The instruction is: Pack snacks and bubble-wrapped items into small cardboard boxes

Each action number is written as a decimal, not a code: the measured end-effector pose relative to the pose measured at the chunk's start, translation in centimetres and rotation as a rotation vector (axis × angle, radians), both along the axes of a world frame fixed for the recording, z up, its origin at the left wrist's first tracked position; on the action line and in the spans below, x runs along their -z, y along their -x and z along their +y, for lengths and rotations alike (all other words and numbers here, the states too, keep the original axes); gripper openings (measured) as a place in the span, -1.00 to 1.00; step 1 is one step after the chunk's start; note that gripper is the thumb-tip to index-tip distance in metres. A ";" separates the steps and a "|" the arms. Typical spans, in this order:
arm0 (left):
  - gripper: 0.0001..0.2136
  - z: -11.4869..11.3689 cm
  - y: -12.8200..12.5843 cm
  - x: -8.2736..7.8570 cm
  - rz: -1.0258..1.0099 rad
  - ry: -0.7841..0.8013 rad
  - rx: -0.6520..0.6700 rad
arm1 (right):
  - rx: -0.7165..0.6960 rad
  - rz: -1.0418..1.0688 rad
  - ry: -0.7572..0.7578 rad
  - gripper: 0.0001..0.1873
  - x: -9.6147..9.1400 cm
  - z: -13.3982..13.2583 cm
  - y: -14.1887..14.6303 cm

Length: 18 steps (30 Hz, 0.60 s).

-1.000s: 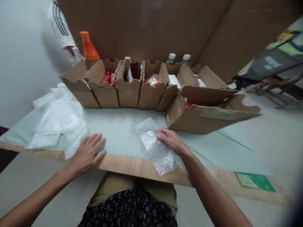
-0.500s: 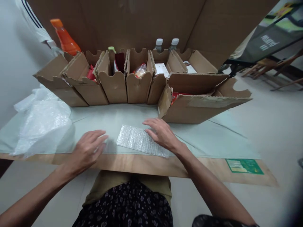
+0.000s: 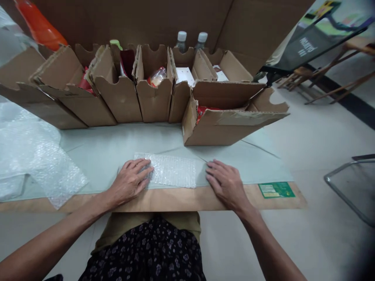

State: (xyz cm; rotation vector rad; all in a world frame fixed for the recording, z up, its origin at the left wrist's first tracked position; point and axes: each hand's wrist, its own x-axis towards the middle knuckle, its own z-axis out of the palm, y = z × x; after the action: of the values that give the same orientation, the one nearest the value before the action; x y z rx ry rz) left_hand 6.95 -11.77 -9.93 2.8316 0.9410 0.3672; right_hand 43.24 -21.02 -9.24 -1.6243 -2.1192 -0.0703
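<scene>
A small sheet of bubble wrap point(image 3: 172, 170) lies flat near the front edge of the table point(image 3: 96, 150). My left hand point(image 3: 131, 180) rests palm down on the sheet's left end, fingers stretched out. My right hand point(image 3: 227, 183) lies flat on the table just past the sheet's right end, fingers spread, holding nothing. An open cardboard box point(image 3: 231, 121) with something red inside stands just behind the sheet, to the right.
A row of open cardboard boxes point(image 3: 117, 93) with packets stands along the back. Behind them are an orange bottle point(image 3: 39, 25) and two capped bottles point(image 3: 190, 39). A pile of bubble wrap point(image 3: 32, 156) covers the left of the table. A green label point(image 3: 277, 190) lies at the front right.
The bubble wrap sheet was turned to lie along the table's front edge. My left hand moved onto its left end, and my right hand slid off it to the right.
</scene>
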 end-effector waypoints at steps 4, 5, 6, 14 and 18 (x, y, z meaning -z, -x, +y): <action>-0.70 0.4 0.0 -0.3 -0.099 0.033 -0.026 | 0.056 0.078 0.017 -0.72 -0.9 1.5 1.6; -0.70 0.7 0.0 -0.3 -0.120 0.021 -0.057 | 0.064 0.068 0.055 -0.69 -0.9 2.3 2.5; -0.70 1.0 0.0 -0.3 -0.132 0.005 -0.102 | 0.077 0.053 0.093 -0.68 -0.7 3.1 3.3; -0.83 3.4 -0.3 -0.6 -0.211 0.183 -0.411 | 0.052 0.404 0.203 -0.92 -1.1 3.5 5.5; -0.89 1.8 -0.1 -2.5 -0.382 0.408 -0.456 | 0.137 0.784 0.317 -0.78 -2.3 2.4 5.9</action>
State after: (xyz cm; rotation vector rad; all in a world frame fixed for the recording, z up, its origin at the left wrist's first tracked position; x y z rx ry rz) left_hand 7.09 -9.99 -7.40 2.0717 1.3760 0.6494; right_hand 37.37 -18.58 -6.92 -1.5964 -1.4533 0.7657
